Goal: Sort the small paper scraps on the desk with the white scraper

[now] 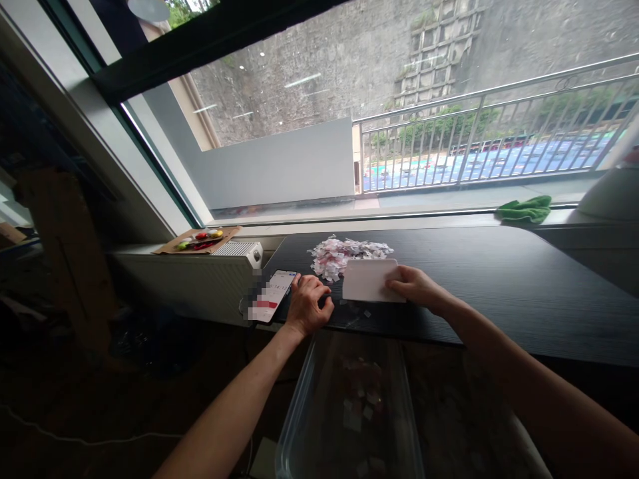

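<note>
My right hand (412, 286) pinches the right edge of a blank white card (372, 280), tilted up over the front part of the dark table. Directly behind the card lies a heap of small torn paper scraps (332, 256), partly hidden by it. My left hand (307, 303) is at the table's front left, its fingers loosely bent and the thumb apart, with no object visible in it. Its fingertips are close to a phone (273, 296) with a lit screen; whether they touch it I cannot tell. A few loose scraps (367, 313) lie near the table's front edge.
Below the table edge stands a clear plastic bin (294, 412) with paper pieces inside. The black table (479, 286) extends to the right. A radiator (200, 283) stands at left, with cardboard (167, 246) on top. A green cloth (524, 209) lies on the windowsill.
</note>
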`<state>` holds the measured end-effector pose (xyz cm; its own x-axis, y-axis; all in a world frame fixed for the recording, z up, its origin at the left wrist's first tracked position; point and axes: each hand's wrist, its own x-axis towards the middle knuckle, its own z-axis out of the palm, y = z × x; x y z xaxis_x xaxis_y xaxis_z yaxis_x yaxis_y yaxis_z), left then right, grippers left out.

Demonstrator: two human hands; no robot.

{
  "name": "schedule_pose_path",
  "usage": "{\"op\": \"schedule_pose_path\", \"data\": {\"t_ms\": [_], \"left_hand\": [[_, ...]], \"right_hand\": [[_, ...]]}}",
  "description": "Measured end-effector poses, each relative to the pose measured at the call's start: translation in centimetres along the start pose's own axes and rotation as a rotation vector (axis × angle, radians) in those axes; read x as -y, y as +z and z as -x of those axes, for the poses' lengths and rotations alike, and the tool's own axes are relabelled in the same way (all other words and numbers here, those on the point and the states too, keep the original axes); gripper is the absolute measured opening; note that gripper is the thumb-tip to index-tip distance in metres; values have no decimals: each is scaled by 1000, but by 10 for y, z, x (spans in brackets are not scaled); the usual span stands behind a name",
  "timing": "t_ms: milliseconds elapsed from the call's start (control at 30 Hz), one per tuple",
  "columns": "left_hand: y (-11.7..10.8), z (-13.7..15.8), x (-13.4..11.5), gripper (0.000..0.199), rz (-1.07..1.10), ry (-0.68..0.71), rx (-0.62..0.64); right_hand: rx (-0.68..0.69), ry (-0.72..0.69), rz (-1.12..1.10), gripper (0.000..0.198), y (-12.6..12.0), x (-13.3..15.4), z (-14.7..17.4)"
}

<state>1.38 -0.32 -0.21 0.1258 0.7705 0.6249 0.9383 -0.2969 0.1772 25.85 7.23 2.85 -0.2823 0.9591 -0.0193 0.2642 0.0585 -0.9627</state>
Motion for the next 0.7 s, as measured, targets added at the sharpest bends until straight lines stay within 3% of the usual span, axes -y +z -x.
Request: {"op": "schedule_pose_path", "data": {"t_ms": [100,300,500,700], "left_hand": [[0,0,0,10,3,0,0],[1,0,1,9,-7,8,0],[0,0,1,10,-21,8,-2],[0,0,0,10,-21,-5,2]], "right_hand": [[79,9,-64,16,-12,-2,13],[-90,72,24,12,-35,-14,29],[97,84,-105,20,-26,-14,42],[43,99,-123,20,-20,-5,38]]}}
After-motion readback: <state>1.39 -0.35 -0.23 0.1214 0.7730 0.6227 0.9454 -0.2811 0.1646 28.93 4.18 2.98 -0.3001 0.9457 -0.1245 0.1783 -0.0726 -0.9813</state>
